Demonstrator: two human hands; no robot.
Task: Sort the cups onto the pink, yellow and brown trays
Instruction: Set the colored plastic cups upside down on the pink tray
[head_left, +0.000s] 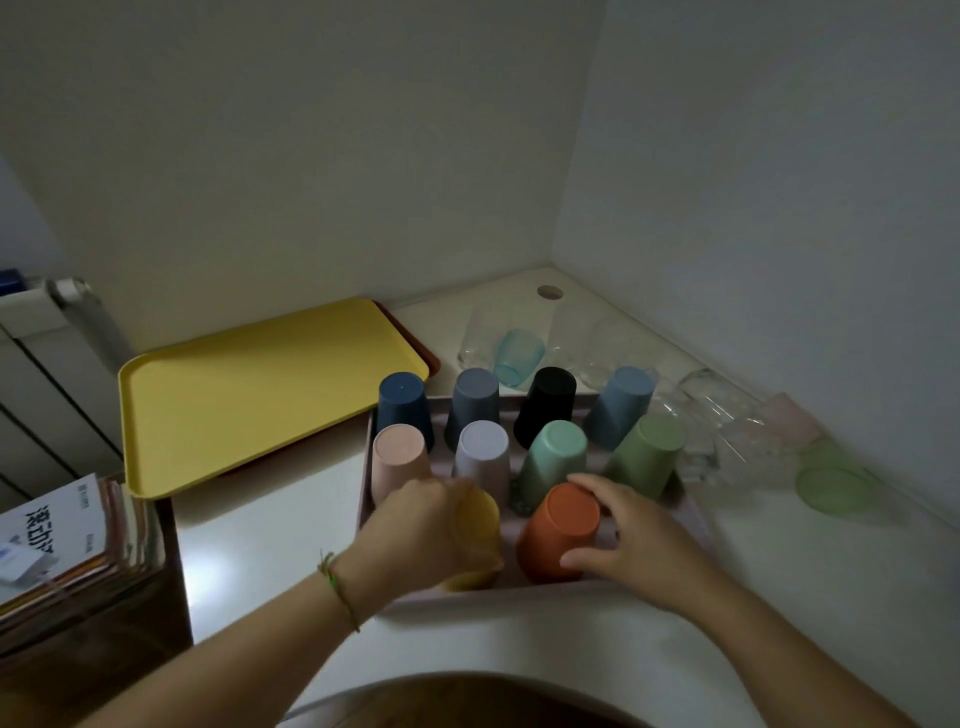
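- left hand (431, 525): fingers curled round the yellow cup (479, 522) at the front left of the pink tray (524, 593). the cup is blurred, so cannot tell if it touches the tray floor.
- right hand (641, 540): fingers spread over the far side of the orange cup (558, 530), thumb on its near side. the cup is bottom-up and tilted, at the tray's front middle.
- eight more cups stand bottom-up on the pink tray in two rows.
- back row: dark blue cup (402, 402), grey-blue cup (475, 397), black cup (548, 402), blue cup (623, 405).
- middle row: pink cup (399, 460), pale lilac cup (483, 452), mint cup (556, 460), green cup (649, 454). this row is close behind both hands.
- yellow tray (249, 387) lies left of the pink tray, on top of the brown tray (432, 359), which shows only as an edge.
- clear glasses (727, 421) crowd the corner behind and right of the pink tray, with a pale blue tumbler (517, 357) and a green tumbler (834, 488) among them.
- stack of books (67, 545) at far left.
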